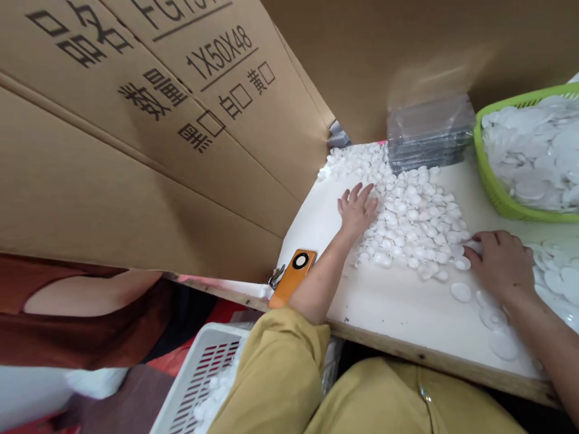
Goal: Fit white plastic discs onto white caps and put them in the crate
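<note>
I see white pieces (418,220) right of the frame's middle, between the wide-open, empty left hand (357,214) and the curled right hand (505,265). I can't tell what that one holds. Upper-left cardboard (167,160) says "1X50X48".

The white pieces (416,217) look like smooth, shiny plastic. The tall board (217,187) is dull cardboard. The desk (384,301) has a smooth top and a wooden edge (384,343).

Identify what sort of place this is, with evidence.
Likely a small assembly or packing workshop: many white pieces heaped on a worktable, a green basket of white discs, and printed cardboard.
</note>
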Demonstrator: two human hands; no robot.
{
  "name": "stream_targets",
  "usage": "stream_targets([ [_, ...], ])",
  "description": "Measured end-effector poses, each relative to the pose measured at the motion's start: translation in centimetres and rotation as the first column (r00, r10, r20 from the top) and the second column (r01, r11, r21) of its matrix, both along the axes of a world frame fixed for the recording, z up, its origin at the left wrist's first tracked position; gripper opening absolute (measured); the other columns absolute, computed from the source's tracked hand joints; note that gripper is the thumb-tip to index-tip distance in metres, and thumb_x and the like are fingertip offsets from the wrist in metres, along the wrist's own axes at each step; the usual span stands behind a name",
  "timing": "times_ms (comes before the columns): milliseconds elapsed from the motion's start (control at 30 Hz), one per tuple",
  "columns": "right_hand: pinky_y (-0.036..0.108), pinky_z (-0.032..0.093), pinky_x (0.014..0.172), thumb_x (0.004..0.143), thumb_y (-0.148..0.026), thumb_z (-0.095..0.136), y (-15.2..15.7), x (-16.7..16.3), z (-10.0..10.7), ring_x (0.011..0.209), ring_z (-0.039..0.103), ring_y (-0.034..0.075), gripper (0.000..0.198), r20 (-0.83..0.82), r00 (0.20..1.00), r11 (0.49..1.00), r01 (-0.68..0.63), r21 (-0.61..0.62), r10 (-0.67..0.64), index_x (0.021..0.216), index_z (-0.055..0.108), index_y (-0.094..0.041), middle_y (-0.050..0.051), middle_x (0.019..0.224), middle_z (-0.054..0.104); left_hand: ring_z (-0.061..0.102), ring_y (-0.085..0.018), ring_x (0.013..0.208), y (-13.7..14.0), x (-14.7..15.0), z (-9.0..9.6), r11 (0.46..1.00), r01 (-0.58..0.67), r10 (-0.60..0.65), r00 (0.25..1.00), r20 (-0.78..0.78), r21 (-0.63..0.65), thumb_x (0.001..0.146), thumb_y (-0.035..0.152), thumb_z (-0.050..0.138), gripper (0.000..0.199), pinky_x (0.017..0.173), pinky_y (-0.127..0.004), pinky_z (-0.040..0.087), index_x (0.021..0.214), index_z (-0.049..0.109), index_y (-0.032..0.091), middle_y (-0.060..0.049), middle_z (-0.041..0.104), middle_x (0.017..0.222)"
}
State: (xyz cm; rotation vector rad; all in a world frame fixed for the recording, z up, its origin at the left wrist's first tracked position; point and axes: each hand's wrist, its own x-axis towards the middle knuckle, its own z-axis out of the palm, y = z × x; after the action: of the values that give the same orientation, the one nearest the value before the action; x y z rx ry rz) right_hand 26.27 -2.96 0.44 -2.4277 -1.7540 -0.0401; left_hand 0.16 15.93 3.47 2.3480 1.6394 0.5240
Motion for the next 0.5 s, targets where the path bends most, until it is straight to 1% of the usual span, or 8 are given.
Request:
stream_targets([
  [33,0.043,0.034,0.078,0.095,-0.044,0.041,0.0,0.1,-0.1,0.101,0.050,0.034,0.036,-0.006,1.000,1.000,0.001,0.010,-0.001,0.107,0.059,-0.015,0.019,0.108,0.057,0.035,-0.029,0.128,-1.3,-0.5,1.0,0.997,0.060,-0.060,0.998,-0.007,0.043,0.092,0.049,0.045,0.045,0.107,-0.045,0.026,0.134,0.049,0.032,-0.005,0.044,0.141],
  [100,0.042,0.034,0.077,0.094,-0.044,0.043,0.0,0.2,-0.2,0.100,0.050,0.034,0.034,-0.023,1.000,1.000,0.006,0.024,-0.005,0.106,0.059,-0.016,0.018,0.107,0.058,0.045,-0.026,0.115,-4.3,-1.6,2.4,0.953,0.298,-0.295,0.953,-0.065,0.055,0.086,0.047,0.058,0.038,0.100,-0.040,0.033,0.120,0.061,0.031,-0.006,0.055,0.125],
  [167,0.042,0.034,0.076,0.092,-0.042,0.047,0.1,0.3,-0.4,0.098,0.052,0.034,0.031,-0.053,0.998,0.999,0.021,0.027,-0.020,0.105,0.059,-0.016,0.017,0.107,0.060,0.048,-0.023,0.105,-7.2,-2.5,2.5,0.849,0.528,-0.524,0.836,-0.162,-0.017,0.080,0.040,0.067,0.035,0.091,-0.036,0.038,0.114,0.064,0.030,-0.006,0.057,0.114],
  [200,0.042,0.034,0.076,0.091,-0.041,0.049,0.2,0.3,-0.4,0.098,0.052,0.034,0.029,-0.072,0.997,0.999,0.022,0.026,-0.020,0.104,0.059,-0.017,0.016,0.107,0.061,0.048,-0.023,0.103,-8.5,-2.8,2.0,0.810,0.585,-0.578,0.787,-0.215,-0.038,0.079,0.035,0.069,0.035,0.087,-0.036,0.039,0.114,0.064,0.030,-0.006,0.057,0.113],
  [267,0.042,0.034,0.078,0.090,-0.039,0.050,0.3,0.3,-0.4,0.098,0.054,0.033,0.027,-0.103,0.995,0.999,0.023,0.024,-0.020,0.104,0.059,-0.018,0.015,0.108,0.062,0.048,-0.024,0.101,-10.1,-3.1,0.3,0.803,0.596,-0.575,0.762,-0.297,-0.022,0.081,0.025,0.065,0.034,0.083,-0.035,0.039,0.115,0.063,0.028,-0.007,0.057,0.111],
  [367,0.042,0.034,0.080,0.092,-0.037,0.048,0.4,0.3,-0.2,0.100,0.056,0.031,0.027,-0.127,0.992,0.999,0.030,0.032,-0.026,0.106,0.060,-0.018,0.013,0.108,0.064,0.048,-0.024,0.097,-10.8,-2.8,-1.9,0.856,0.515,-0.478,0.824,-0.305,0.049,0.086,0.019,0.056,0.029,0.081,-0.036,0.040,0.113,0.063,0.024,-0.008,0.060,0.104],
  [433,0.042,0.035,0.079,0.092,-0.034,0.046,0.5,0.6,-0.2,0.098,0.058,0.030,0.027,-0.146,0.989,0.998,0.045,0.037,-0.039,0.107,0.061,-0.018,0.012,0.106,0.066,0.050,-0.024,0.096,-10.8,-2.4,-2.2,0.877,0.473,-0.442,0.862,-0.249,0.079,0.086,0.020,0.057,0.028,0.082,-0.037,0.040,0.112,0.063,0.022,-0.008,0.063,0.101],
  [500,0.042,0.035,0.078,0.091,-0.031,0.047,0.4,0.9,-0.2,0.095,0.060,0.030,0.025,-0.170,0.984,0.997,0.054,0.050,-0.045,0.105,0.063,-0.018,0.011,0.102,0.068,0.052,-0.024,0.096,-11.3,-2.2,-1.6,0.890,0.448,-0.434,0.890,-0.139,0.087,0.086,0.023,0.058,0.026,0.085,-0.039,0.041,0.112,0.062,0.022,-0.007,0.065,0.099],
])
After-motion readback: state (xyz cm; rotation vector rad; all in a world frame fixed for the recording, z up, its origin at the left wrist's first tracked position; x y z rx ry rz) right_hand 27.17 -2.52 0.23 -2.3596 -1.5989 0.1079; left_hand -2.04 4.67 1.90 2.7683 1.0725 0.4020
